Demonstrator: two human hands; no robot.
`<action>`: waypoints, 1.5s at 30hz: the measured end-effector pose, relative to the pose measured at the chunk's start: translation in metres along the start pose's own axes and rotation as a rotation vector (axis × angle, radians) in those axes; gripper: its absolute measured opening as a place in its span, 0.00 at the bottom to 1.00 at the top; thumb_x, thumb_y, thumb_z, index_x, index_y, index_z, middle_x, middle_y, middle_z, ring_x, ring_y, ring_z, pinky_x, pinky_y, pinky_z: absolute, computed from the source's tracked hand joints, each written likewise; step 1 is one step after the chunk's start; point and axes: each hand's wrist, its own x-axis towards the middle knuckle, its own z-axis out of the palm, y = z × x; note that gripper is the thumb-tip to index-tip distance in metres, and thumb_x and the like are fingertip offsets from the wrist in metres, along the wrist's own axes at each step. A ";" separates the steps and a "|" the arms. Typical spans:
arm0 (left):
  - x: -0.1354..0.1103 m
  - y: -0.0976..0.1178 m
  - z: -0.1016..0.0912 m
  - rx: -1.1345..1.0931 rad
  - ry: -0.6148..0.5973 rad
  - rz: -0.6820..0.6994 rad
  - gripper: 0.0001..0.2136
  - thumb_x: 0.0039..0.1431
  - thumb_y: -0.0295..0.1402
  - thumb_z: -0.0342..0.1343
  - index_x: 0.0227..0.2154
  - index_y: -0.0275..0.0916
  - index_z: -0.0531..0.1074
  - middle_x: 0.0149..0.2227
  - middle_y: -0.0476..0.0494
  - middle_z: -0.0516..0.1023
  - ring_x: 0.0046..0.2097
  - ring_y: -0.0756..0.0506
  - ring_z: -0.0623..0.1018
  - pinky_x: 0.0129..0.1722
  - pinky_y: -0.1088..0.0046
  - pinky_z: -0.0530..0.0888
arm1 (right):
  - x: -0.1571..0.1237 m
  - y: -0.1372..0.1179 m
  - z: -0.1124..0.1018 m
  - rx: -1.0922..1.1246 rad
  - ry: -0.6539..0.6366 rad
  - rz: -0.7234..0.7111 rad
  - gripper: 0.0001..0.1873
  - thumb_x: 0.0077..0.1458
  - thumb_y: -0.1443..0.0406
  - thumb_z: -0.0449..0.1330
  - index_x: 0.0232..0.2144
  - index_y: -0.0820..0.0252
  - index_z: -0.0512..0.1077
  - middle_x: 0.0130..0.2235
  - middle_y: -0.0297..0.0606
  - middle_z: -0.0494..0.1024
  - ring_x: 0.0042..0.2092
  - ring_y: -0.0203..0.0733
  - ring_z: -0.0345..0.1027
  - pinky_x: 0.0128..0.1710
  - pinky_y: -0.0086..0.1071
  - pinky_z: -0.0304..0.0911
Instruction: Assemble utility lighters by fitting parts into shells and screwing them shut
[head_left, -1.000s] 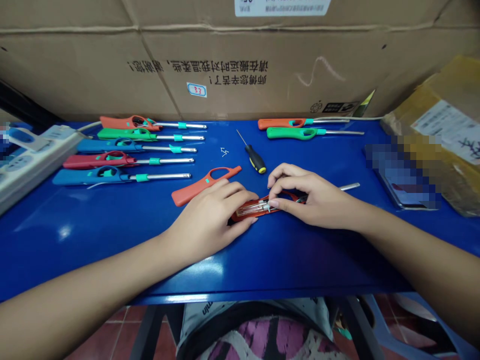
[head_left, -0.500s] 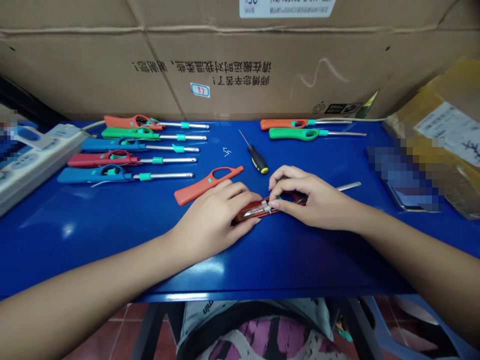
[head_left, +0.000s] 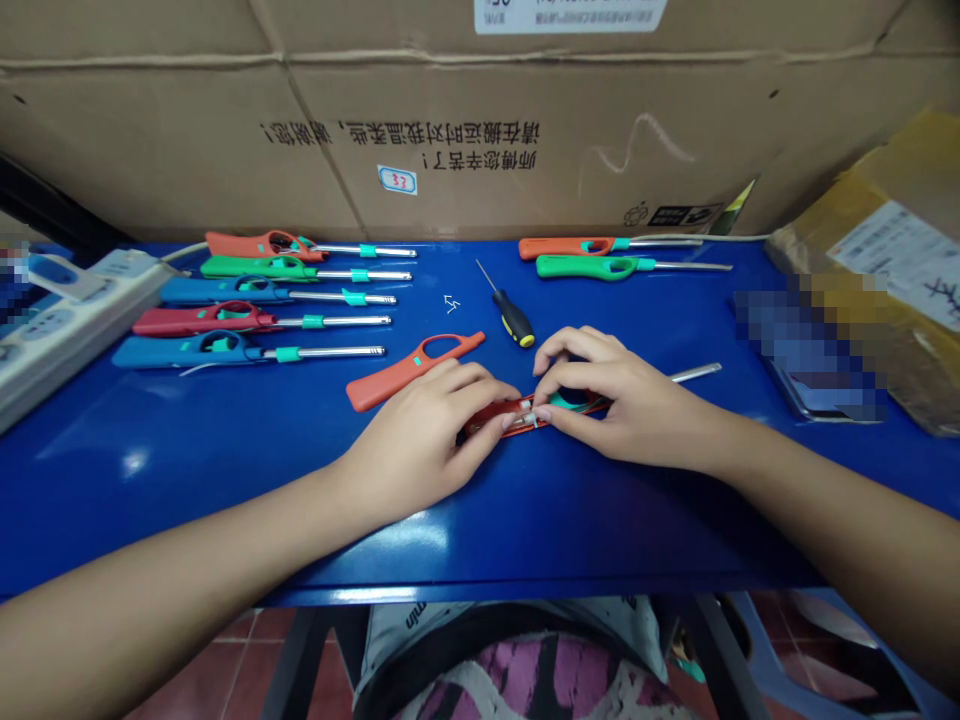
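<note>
On the blue table lies an opened orange long-necked lighter (head_left: 517, 424), its inner parts showing and its metal tube poking out beyond my right hand. My left hand (head_left: 442, 430) is closed on the handle end, with thumb and fingers over the clear fuel tank. At the lighter's middle, my right hand (head_left: 622, 400) pinches at the small parts beside the tank; fingertips hide exactly which. Just behind my left hand rests the loose orange half shell (head_left: 409, 372). A screwdriver (head_left: 514, 318) with a black and yellow handle lies behind the hands, beside several tiny screws (head_left: 451, 303).
Several assembled lighters (head_left: 187, 351) lie in a row at the left, near a white power strip (head_left: 67, 325). Orange and green lighters (head_left: 574, 267) lie at the back right. A blurred-out phone-like object (head_left: 814, 350) and a yellow package (head_left: 892, 290) are at right. A large cardboard box (head_left: 450, 110) stands behind.
My left thumb has moved up onto the tank from the lighter's near edge. My right hand has shifted slightly and still pinches at the middle. The view has moved slightly.
</note>
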 end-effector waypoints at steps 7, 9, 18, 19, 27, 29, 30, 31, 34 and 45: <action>0.000 0.000 -0.001 0.011 -0.009 0.005 0.10 0.68 0.30 0.51 0.48 0.38 0.74 0.46 0.41 0.78 0.49 0.41 0.77 0.54 0.56 0.74 | 0.000 0.000 -0.001 -0.029 0.042 -0.014 0.04 0.63 0.63 0.59 0.39 0.54 0.74 0.47 0.41 0.72 0.52 0.47 0.66 0.55 0.45 0.55; 0.000 0.001 -0.001 0.011 -0.009 0.007 0.10 0.68 0.30 0.51 0.48 0.38 0.74 0.46 0.41 0.78 0.49 0.41 0.77 0.53 0.56 0.74 | 0.000 0.000 -0.002 -0.037 0.043 -0.010 0.04 0.63 0.63 0.59 0.39 0.54 0.74 0.47 0.41 0.72 0.52 0.47 0.66 0.55 0.45 0.55; 0.000 -0.001 0.000 0.003 -0.008 0.013 0.10 0.69 0.31 0.52 0.48 0.38 0.74 0.45 0.43 0.78 0.48 0.42 0.77 0.54 0.58 0.73 | 0.001 0.001 0.005 -0.024 0.025 0.072 0.05 0.61 0.63 0.62 0.40 0.54 0.75 0.45 0.38 0.73 0.50 0.45 0.66 0.55 0.44 0.55; 0.000 -0.001 0.000 0.005 -0.008 0.012 0.10 0.69 0.31 0.52 0.48 0.39 0.74 0.45 0.43 0.78 0.49 0.42 0.77 0.54 0.58 0.73 | 0.001 0.001 0.005 -0.022 0.028 0.077 0.04 0.60 0.63 0.63 0.39 0.55 0.75 0.45 0.38 0.73 0.50 0.45 0.66 0.55 0.44 0.55; -0.001 -0.001 -0.001 0.010 -0.004 0.016 0.10 0.68 0.30 0.52 0.49 0.38 0.74 0.46 0.43 0.78 0.49 0.43 0.76 0.54 0.60 0.74 | 0.001 0.003 -0.002 -0.004 0.111 0.102 0.04 0.61 0.65 0.60 0.39 0.56 0.74 0.45 0.39 0.74 0.50 0.46 0.67 0.54 0.43 0.57; -0.002 -0.003 -0.002 0.020 0.000 0.026 0.11 0.68 0.28 0.51 0.49 0.38 0.73 0.47 0.44 0.78 0.51 0.43 0.76 0.56 0.59 0.72 | 0.001 0.006 -0.008 -0.023 0.102 0.115 0.05 0.61 0.65 0.60 0.40 0.55 0.73 0.45 0.39 0.74 0.51 0.46 0.67 0.54 0.43 0.57; -0.001 -0.004 -0.003 0.025 0.002 0.032 0.11 0.68 0.28 0.51 0.50 0.38 0.73 0.48 0.44 0.78 0.52 0.43 0.76 0.57 0.59 0.71 | 0.000 0.008 -0.012 -0.036 0.082 0.118 0.05 0.61 0.64 0.60 0.40 0.55 0.73 0.44 0.38 0.74 0.50 0.46 0.67 0.54 0.42 0.58; -0.001 -0.006 -0.003 0.031 0.005 0.036 0.11 0.68 0.27 0.50 0.50 0.38 0.73 0.49 0.44 0.79 0.52 0.43 0.76 0.58 0.59 0.71 | 0.000 0.009 -0.016 -0.043 0.051 0.119 0.04 0.61 0.63 0.60 0.39 0.55 0.73 0.43 0.38 0.74 0.50 0.46 0.67 0.52 0.41 0.58; 0.000 -0.008 -0.004 0.046 0.013 0.033 0.12 0.68 0.25 0.49 0.50 0.38 0.73 0.50 0.43 0.79 0.53 0.43 0.76 0.58 0.60 0.71 | -0.002 0.014 -0.026 -0.039 -0.072 0.127 0.06 0.61 0.60 0.60 0.34 0.56 0.72 0.39 0.36 0.74 0.44 0.43 0.68 0.46 0.38 0.59; 0.002 -0.008 -0.002 0.016 0.031 0.049 0.10 0.68 0.28 0.52 0.48 0.37 0.74 0.48 0.44 0.79 0.51 0.44 0.76 0.58 0.61 0.71 | 0.000 0.018 -0.020 0.059 -0.120 0.127 0.08 0.57 0.60 0.64 0.31 0.57 0.71 0.35 0.34 0.74 0.37 0.39 0.65 0.39 0.33 0.60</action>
